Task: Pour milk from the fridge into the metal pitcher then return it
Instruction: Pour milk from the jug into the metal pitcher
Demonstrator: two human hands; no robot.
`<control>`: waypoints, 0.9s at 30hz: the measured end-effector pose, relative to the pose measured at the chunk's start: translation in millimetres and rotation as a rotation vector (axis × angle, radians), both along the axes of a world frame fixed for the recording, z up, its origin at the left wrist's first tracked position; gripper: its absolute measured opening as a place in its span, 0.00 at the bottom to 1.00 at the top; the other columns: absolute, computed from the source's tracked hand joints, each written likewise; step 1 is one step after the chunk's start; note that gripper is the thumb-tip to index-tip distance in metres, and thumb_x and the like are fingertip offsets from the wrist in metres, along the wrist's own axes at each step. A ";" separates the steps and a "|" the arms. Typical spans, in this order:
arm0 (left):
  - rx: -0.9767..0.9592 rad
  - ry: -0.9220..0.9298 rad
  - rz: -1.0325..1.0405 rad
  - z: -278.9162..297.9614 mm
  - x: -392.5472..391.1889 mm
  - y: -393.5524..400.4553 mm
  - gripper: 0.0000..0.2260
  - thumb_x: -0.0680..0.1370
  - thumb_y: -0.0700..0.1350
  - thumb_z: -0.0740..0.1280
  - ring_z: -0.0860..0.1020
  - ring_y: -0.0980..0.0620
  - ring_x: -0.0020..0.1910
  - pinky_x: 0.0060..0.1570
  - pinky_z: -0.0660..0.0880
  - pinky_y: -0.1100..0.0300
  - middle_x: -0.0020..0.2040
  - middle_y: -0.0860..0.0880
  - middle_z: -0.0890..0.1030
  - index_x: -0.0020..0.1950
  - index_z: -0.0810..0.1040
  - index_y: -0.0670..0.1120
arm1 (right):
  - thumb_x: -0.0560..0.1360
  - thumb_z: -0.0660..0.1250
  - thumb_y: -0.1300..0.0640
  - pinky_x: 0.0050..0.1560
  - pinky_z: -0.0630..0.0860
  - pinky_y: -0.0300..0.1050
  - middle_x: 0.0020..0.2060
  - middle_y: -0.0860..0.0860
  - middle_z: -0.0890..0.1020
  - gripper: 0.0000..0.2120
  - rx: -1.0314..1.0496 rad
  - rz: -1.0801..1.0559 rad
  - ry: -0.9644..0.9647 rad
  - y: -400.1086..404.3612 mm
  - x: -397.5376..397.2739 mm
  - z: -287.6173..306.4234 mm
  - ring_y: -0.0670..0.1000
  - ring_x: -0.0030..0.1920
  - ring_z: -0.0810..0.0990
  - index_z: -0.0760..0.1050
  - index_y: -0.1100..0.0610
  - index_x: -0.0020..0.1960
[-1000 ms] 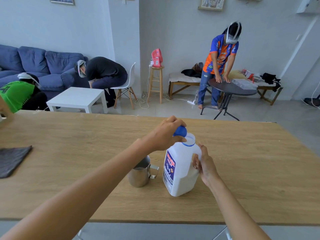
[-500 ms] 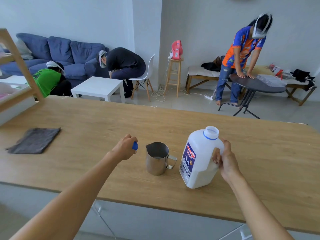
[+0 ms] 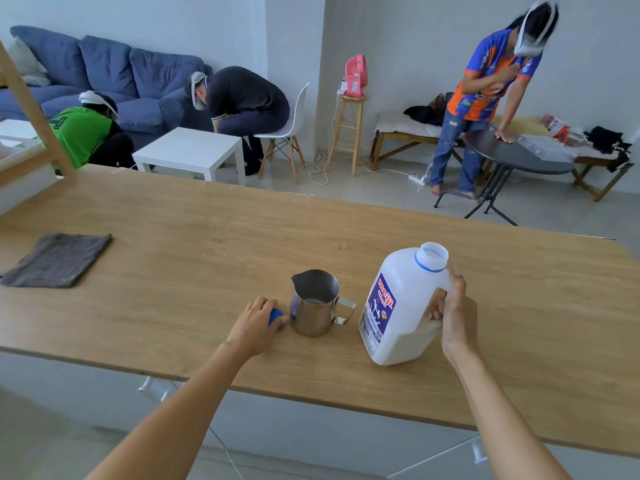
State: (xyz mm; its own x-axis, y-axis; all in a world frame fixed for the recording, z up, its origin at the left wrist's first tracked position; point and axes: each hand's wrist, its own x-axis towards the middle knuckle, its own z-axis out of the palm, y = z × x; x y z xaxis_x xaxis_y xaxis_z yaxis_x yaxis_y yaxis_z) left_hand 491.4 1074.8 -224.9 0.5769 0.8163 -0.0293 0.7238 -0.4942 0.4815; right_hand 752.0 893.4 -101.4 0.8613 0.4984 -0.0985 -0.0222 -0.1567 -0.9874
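A white plastic milk jug (image 3: 398, 306) with a blue label stands uncapped on the wooden table (image 3: 194, 237), leaning a little to the left. My right hand (image 3: 453, 313) grips its handle. A metal pitcher (image 3: 315, 303) stands just left of the jug, handle pointing right, spout at the far left. My left hand (image 3: 256, 323) rests low on the table beside the pitcher, closed on the blue cap (image 3: 275, 317).
A dark grey cloth (image 3: 59, 259) lies at the table's left. A wooden shelf frame (image 3: 31, 109) stands at the far left edge. Beyond the table are a white coffee table (image 3: 190, 150), a blue sofa, a round black table (image 3: 519, 157) and three people.
My left hand took the blue cap off the jug and carried it down to the table left of the pitcher. The jug's mouth now stands uncovered; my right hand keeps the handle.
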 end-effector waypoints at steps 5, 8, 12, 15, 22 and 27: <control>-0.003 0.015 0.039 -21.5 -25.0 3.6 0.24 0.83 0.51 0.51 0.55 0.50 0.76 0.75 0.53 0.56 0.77 0.47 0.58 0.77 0.57 0.42 | 0.67 0.56 0.33 0.32 0.56 0.46 0.26 0.54 0.61 0.26 0.020 -0.031 -0.061 3.3 -5.4 -1.0 0.51 0.29 0.59 0.56 0.55 0.29; 0.037 0.090 0.026 -34.6 -38.2 1.9 0.25 0.83 0.54 0.45 0.46 0.55 0.77 0.75 0.45 0.58 0.79 0.51 0.48 0.78 0.49 0.46 | 0.67 0.55 0.33 0.33 0.57 0.46 0.30 0.57 0.61 0.29 0.003 -0.063 -0.123 7.8 -5.5 -1.7 0.54 0.32 0.60 0.60 0.60 0.31; 0.094 0.166 0.044 -39.1 -42.1 3.1 0.32 0.76 0.60 0.34 0.43 0.57 0.77 0.75 0.41 0.57 0.78 0.54 0.44 0.78 0.44 0.49 | 0.68 0.55 0.33 0.34 0.58 0.46 0.30 0.59 0.63 0.35 -0.027 -0.044 -0.165 10.5 0.4 2.2 0.55 0.32 0.61 0.60 0.67 0.30; 0.113 0.189 0.037 -40.7 -41.7 5.9 0.35 0.73 0.62 0.32 0.41 0.57 0.76 0.76 0.42 0.55 0.78 0.54 0.43 0.78 0.44 0.50 | 0.68 0.56 0.34 0.33 0.57 0.46 0.30 0.59 0.63 0.35 -0.064 -0.001 -0.228 13.1 2.4 9.3 0.54 0.31 0.60 0.59 0.68 0.30; 0.128 0.180 0.034 -39.4 -41.0 6.0 0.34 0.74 0.62 0.33 0.41 0.58 0.76 0.76 0.42 0.54 0.78 0.54 0.44 0.78 0.45 0.50 | 0.75 0.63 0.41 0.30 0.56 0.46 0.24 0.50 0.59 0.27 -0.232 0.128 -0.456 24.8 2.2 30.8 0.48 0.25 0.58 0.53 0.53 0.28; 0.125 0.183 0.025 -38.9 -41.4 6.1 0.34 0.74 0.63 0.33 0.40 0.58 0.76 0.76 0.41 0.54 0.78 0.54 0.43 0.78 0.43 0.50 | 0.74 0.62 0.37 0.29 0.59 0.47 0.22 0.51 0.61 0.29 -0.437 0.237 -0.616 38.4 3.3 38.4 0.52 0.26 0.61 0.54 0.55 0.27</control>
State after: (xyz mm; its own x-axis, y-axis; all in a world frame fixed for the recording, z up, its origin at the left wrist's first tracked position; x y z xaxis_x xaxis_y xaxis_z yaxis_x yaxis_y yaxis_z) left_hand 450.1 1080.9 -263.8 0.5505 0.8343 -0.0296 0.8065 -0.5224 0.2771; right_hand 755.4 931.8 -62.9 0.7003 0.7016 0.1321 0.5907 -0.4655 -0.6590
